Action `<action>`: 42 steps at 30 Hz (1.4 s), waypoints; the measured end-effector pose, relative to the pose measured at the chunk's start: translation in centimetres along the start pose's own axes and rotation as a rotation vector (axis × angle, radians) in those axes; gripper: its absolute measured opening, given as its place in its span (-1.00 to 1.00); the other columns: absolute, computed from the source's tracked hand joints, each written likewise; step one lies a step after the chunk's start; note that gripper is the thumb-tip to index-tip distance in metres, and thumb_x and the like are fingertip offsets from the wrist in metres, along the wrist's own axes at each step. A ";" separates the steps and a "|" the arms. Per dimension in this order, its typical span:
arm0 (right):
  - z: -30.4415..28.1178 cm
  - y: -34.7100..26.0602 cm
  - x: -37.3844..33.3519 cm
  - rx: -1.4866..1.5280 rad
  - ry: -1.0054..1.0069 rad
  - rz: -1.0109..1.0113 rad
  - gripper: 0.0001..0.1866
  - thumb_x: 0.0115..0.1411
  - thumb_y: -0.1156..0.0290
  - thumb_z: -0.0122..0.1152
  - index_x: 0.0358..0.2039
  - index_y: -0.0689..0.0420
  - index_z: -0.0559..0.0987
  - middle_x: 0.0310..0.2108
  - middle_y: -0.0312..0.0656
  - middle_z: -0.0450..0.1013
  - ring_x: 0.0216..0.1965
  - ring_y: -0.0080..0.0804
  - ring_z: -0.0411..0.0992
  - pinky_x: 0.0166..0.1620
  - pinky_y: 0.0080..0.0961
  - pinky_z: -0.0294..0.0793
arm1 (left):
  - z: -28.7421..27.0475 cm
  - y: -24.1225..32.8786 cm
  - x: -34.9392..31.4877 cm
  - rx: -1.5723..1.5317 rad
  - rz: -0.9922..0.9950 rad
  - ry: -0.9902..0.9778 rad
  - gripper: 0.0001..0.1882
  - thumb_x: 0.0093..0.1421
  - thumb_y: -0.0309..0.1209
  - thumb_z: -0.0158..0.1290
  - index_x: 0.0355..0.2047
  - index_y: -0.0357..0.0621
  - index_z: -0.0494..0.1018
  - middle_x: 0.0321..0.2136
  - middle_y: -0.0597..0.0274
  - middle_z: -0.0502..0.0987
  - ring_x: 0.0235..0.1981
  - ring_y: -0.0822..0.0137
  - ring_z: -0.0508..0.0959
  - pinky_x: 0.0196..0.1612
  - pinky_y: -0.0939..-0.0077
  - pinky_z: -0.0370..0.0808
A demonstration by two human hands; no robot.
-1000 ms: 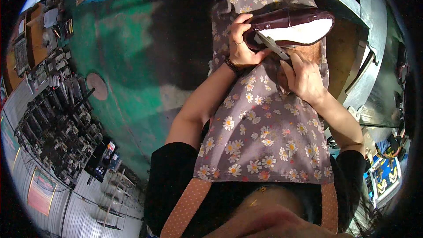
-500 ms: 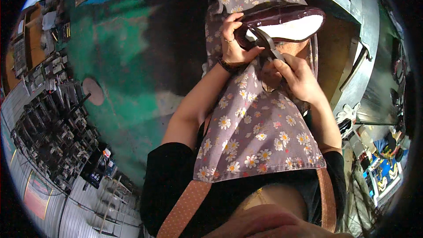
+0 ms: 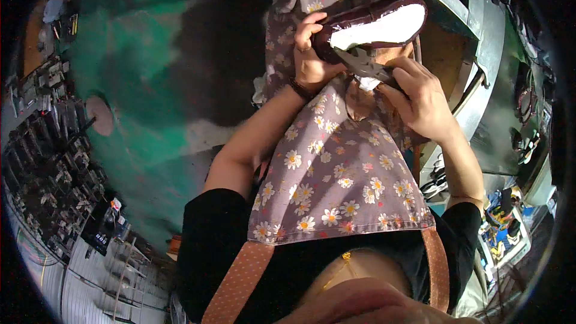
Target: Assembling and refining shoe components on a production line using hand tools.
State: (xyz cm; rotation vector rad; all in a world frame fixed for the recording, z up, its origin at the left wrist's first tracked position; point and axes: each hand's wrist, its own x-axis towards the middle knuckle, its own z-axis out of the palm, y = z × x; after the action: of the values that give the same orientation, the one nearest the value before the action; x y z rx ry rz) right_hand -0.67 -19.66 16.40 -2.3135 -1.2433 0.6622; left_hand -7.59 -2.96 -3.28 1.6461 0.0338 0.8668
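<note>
A glossy dark-red shoe (image 3: 384, 11) with a white underside (image 3: 384, 27) lies sole-up over my apron-covered lap (image 3: 330, 144). My left hand (image 3: 315, 63) is wrapped round its left end, fingers on the far side and thumb toward me. My right hand (image 3: 420, 93) grips dark metal pincers (image 3: 363, 63), whose jaws touch the shoe's near edge by the left end. Below the jaws shows a small white scrap (image 3: 367, 83); whether the pincers hold it I cannot tell.
A curved metal frame (image 3: 486, 42) rises at the right. Green floor (image 3: 138, 42) stretches left, with a round disc (image 3: 99, 116) on it. Racks of dark metal parts (image 3: 48, 174) stand at the far left. A tray (image 3: 507, 234) of small coloured things is at lower right.
The pincers have turned from steep to a flatter slant, and my right hand has swung slightly right and down. The white scrap now shows beneath them. The shoe sits slightly further left in view.
</note>
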 end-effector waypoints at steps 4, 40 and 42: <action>1.5 1.1 0.2 -0.153 0.050 0.018 -0.80 0.09 0.38 0.22 -0.45 0.26 0.45 -0.32 -0.06 0.40 -0.30 -0.05 0.40 -0.21 -0.25 0.42 | 0.0 -0.7 -0.6 -0.052 -0.005 -0.001 0.05 -0.52 -0.38 0.52 -0.03 -0.07 0.08 0.00 -0.12 0.34 -0.03 -0.01 0.42 0.01 0.17 0.41; 0.6 0.7 1.3 1.018 -0.391 0.713 -0.61 0.36 0.19 -0.10 -0.31 0.26 0.55 -0.45 -0.30 0.49 -0.40 -0.63 0.41 -0.27 -0.62 0.38 | -0.2 -0.5 -0.6 -0.070 0.046 0.002 -0.03 -0.40 -0.20 0.51 -0.05 -0.07 0.12 -0.03 -0.16 0.36 -0.07 -0.03 0.45 -0.04 0.15 0.44; 0.9 0.6 1.4 1.138 -0.367 0.763 -0.59 0.38 0.19 -0.14 -0.30 0.28 0.55 -0.44 -0.28 0.48 -0.39 -0.61 0.42 -0.25 -0.63 0.39 | -0.4 -0.3 -0.4 -0.018 0.054 -0.012 -0.04 -0.41 -0.21 0.51 -0.06 -0.07 0.12 -0.04 -0.16 0.36 -0.08 -0.03 0.45 -0.04 0.16 0.45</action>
State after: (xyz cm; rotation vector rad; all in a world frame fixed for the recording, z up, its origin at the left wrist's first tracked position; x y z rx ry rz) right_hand -0.13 -18.61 15.00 -1.5835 0.1005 1.5679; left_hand -7.92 -2.74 -3.74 1.6416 -0.0265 0.8955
